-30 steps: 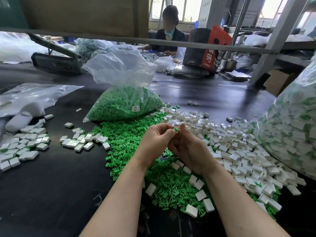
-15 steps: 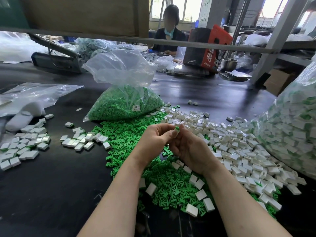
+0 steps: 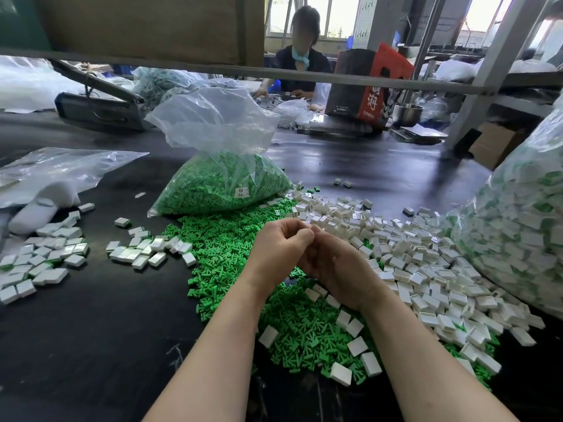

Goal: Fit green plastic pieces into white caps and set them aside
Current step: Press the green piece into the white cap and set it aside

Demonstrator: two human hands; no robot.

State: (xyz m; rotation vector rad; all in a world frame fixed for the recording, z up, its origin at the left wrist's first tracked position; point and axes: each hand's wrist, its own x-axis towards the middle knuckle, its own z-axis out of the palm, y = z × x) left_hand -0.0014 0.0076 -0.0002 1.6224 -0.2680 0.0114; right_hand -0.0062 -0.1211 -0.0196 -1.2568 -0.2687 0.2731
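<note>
both hands [image 3: 307, 257] clenched together, held item hidden; bare dark table [image 3: 91, 345] left.

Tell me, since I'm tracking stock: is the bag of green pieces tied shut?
No, the bag gapes open at the top above its green pieces.

Whatever the left hand [image 3: 281, 248] and right hand [image 3: 333, 263] pinch is hidden, possibly a cap; right-side bag [image 3: 518, 239] is cut off.
</note>
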